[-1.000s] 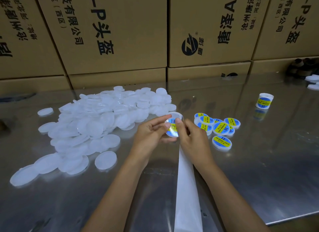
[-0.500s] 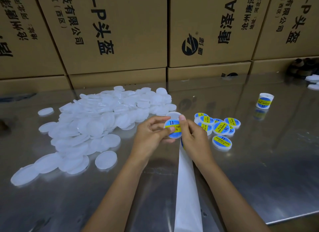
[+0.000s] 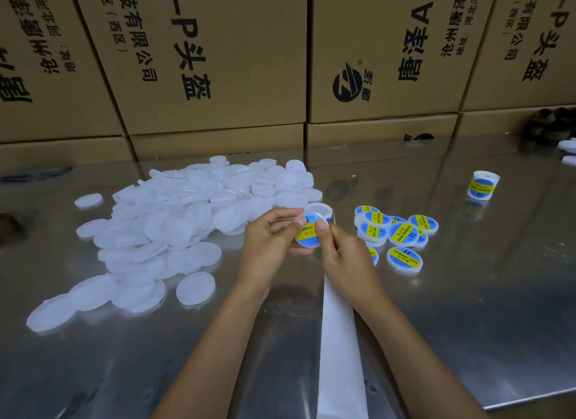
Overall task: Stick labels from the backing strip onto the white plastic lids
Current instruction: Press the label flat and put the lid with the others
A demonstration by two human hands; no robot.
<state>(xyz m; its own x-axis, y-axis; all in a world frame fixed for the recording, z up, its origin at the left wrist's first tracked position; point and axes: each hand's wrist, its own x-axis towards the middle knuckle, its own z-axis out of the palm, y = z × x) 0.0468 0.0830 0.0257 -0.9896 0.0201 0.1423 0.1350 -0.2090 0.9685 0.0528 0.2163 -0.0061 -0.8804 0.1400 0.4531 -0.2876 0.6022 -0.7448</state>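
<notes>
Looking at the biggest thing first, we are seeing a very big heap of plain white lids (image 3: 174, 228) lying on the shiny metal table (image 3: 467, 309), to the left of our hands. None of these are wearing a label yet, so we are judging that most of the job is still waiting for us.

Next we are looking at the long white backing strip (image 3: 339, 350). It is running from the near edge of the table up toward our hands, between our two arms. The part we can see is bare, with no labels on it. Its top end is hiding under our right hand.

To the right of our hands we are counting a small bunch of finished lids (image 3: 402, 234), each one showing a blue and yellow sticker. It is far smaller than the plain heap. One more labelled piece (image 3: 482, 185) is standing alone, well apart on the far right.

Now the smallest thing. We are holding one lid (image 3: 307, 236) up just over the table. Our left hand (image 3: 269, 241) is curling round its left edge and gripping it. Our right hand (image 3: 343, 256) is bending over it, with the thumb (image 3: 321, 228) pressing on the label (image 3: 307, 231). The label is round and blue with a yellow band, and it is covering most of the lid top. We are guessing it is being rubbed down flat.
</notes>
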